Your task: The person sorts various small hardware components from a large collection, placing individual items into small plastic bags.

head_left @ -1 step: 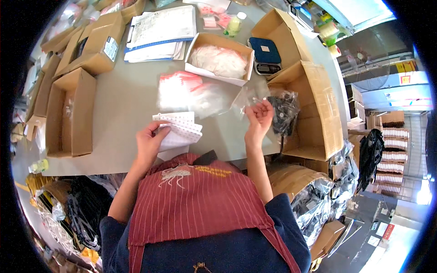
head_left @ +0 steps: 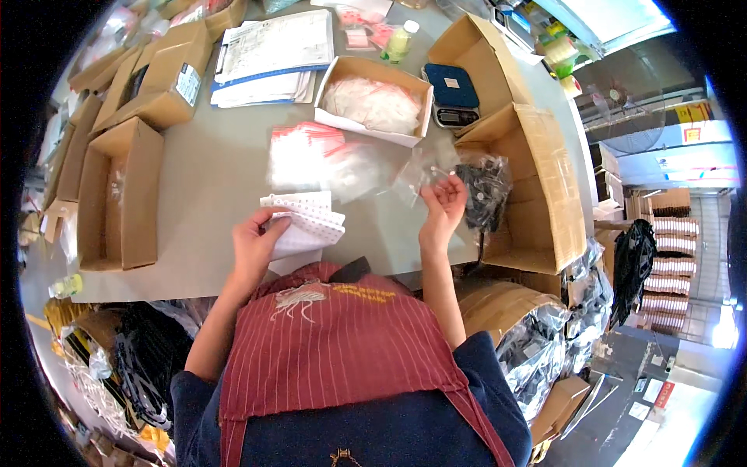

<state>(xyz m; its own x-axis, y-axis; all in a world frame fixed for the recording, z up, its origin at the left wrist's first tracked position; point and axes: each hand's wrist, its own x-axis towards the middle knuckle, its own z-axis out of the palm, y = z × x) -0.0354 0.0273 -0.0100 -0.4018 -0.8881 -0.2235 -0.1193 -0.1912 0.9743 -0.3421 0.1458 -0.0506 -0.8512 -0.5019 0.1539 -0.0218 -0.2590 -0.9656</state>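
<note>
My left hand [head_left: 255,237] pinches folded white sheets [head_left: 307,226] covered in rows of small printed marks, held just over the near edge of the table. Farther right, my right hand [head_left: 443,204] has its palm turned up and its fingers curled. Small white bits show at its fingertips, and a clear plastic bag [head_left: 414,173] lies against them; what the fingers grip is too small to tell. Beside that hand is a bundle of black items in clear wrap [head_left: 484,191]. Between my hands, farther back, lies a pile of clear bags with red edges [head_left: 315,159].
A white-rimmed carton [head_left: 372,128] of clear bags stands behind the pile. Right of it are a blue-topped scale [head_left: 451,87] and an open cardboard box [head_left: 537,194]. At left stands an empty brown box [head_left: 117,198]. Papers on a clipboard [head_left: 274,50] and a bottle [head_left: 399,43] lie farther back.
</note>
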